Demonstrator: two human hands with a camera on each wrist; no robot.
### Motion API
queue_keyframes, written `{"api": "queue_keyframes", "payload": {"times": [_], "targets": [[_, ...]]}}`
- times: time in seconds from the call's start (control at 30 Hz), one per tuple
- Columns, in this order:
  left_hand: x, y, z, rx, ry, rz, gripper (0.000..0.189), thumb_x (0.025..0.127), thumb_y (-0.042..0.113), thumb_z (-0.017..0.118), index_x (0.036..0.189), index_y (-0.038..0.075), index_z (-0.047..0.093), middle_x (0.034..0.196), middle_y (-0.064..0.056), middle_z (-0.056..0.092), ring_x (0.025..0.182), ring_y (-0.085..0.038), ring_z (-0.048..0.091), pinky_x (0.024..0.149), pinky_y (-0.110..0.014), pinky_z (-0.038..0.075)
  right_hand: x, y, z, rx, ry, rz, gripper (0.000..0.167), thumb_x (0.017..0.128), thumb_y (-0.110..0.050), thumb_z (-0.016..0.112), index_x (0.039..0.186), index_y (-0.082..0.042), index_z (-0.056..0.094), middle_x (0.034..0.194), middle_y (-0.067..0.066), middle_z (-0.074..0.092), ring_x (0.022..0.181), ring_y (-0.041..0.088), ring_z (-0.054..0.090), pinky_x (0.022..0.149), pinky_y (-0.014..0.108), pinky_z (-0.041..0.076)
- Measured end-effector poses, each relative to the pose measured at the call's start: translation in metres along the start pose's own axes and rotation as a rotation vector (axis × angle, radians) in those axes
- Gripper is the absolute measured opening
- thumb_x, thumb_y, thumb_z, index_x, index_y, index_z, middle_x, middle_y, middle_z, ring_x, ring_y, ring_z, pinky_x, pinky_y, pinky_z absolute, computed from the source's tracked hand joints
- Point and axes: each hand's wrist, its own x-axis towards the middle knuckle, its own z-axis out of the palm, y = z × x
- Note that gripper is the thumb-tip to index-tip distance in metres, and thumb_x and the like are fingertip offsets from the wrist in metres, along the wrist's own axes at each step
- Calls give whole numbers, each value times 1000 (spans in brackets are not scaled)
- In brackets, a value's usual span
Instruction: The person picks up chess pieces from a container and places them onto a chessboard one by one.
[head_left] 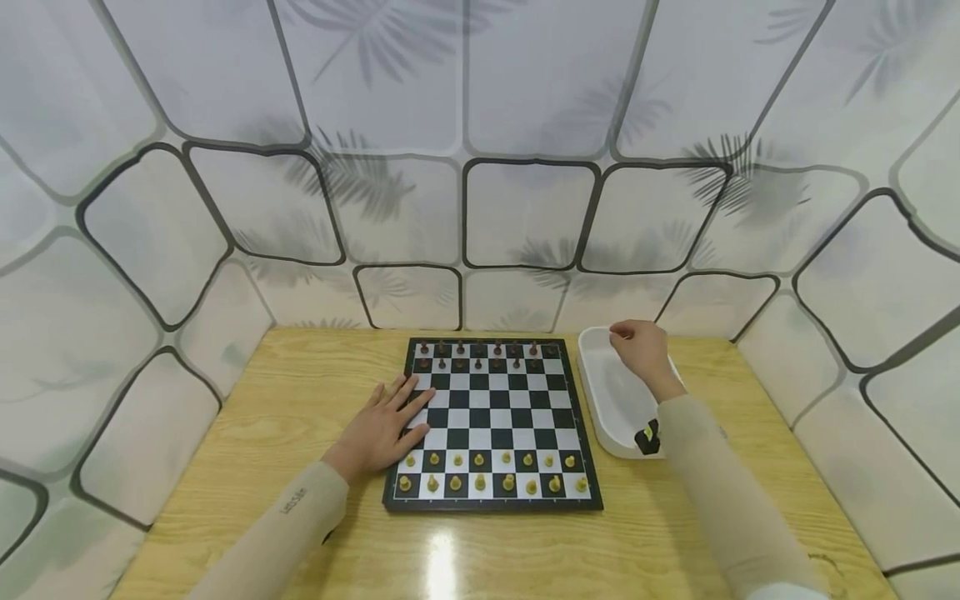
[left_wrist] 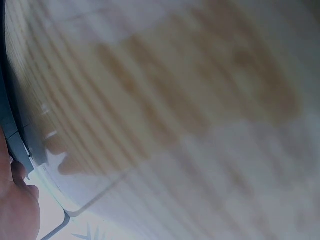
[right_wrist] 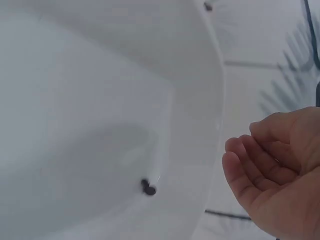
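My left hand [head_left: 382,429] rests with spread fingers on the left edge of a black-and-white chessboard [head_left: 491,398]. Yellow chess pieces [head_left: 480,482] line the board's near rows, and dark red ones [head_left: 497,348] stand along the far rows. Over the far end of a white tray [head_left: 600,392], my right hand [head_left: 645,346] hovers with loosely bent fingers. Nothing shows between its thumb and fingertips in the right wrist view. One small dark chess piece [right_wrist: 148,188] lies inside the tray there. Only part of the left hand [left_wrist: 20,210] enters the left wrist view.
The tray stands right of the board on a wooden table [head_left: 300,375]. A black strap-like item with a yellow-green mark [head_left: 648,435] is by the right wrist, over the tray's near end. Patterned curtain walls [head_left: 525,208] enclose the table's back and sides.
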Motion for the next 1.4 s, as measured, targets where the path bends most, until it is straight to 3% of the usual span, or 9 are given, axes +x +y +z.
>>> {"api": "queue_keyframes", "payload": {"times": [0.33,0.63,0.73,0.8,0.9,1.0,1.07,1.13,1.4], "targets": [[0,1,-3,-4,-14,-8,68,110,56,41,168,24,30,177,-16,17,163,-40,18,131,-64,17,-8,26,-16,-107,-175,132,45,94,-5,53,131,19,61,132,38,64,127,54,59,108,60,50],[-1,0,0,-8,0,-5,67,110,56,42,168,24,31,176,-16,18,163,-39,18,131,-65,17,-11,40,-15,-195,-300,103,47,95,-2,49,136,21,55,137,41,59,124,57,58,107,62,49],[-1,0,0,-7,1,-7,67,110,56,42,168,24,32,176,-16,18,163,-40,19,131,-65,17,-12,49,-7,-211,-322,85,52,92,1,45,140,21,51,139,41,56,120,56,60,105,61,51],[-1,0,-1,-10,0,-8,67,110,56,42,168,24,32,176,-16,18,163,-40,18,131,-65,17,-13,55,-3,-213,-338,83,56,89,3,43,142,22,48,140,42,56,104,50,63,97,57,55],[-1,1,-1,-16,-7,-11,68,110,56,42,168,24,31,177,-15,17,164,-39,18,131,-64,16,-14,58,1,-219,-352,80,61,87,4,43,144,24,44,142,42,54,98,45,62,93,53,54],[-1,1,-2,-20,-9,-12,68,110,56,42,168,24,31,177,-15,17,164,-39,17,131,-64,16,-16,57,3,-202,-364,110,61,89,5,41,147,24,40,146,43,49,106,46,61,98,54,54],[-1,0,-2,-19,-9,-11,67,110,56,41,168,25,30,177,-15,17,164,-40,18,131,-65,16,-16,57,4,-205,-369,115,60,91,4,39,148,24,38,148,43,47,126,54,56,113,61,46],[-1,0,-2,-15,-3,-9,67,110,56,42,168,24,31,177,-15,17,163,-40,18,131,-65,17,-16,57,6,-220,-376,114,59,93,3,38,149,23,38,149,42,47,136,57,51,118,64,40],[-1,0,-2,-15,-10,-4,67,110,56,41,168,24,30,177,-16,17,164,-40,17,130,-65,17,-20,62,11,-291,-342,77,55,93,-1,41,143,20,49,141,40,56,118,54,64,109,62,50]]}}
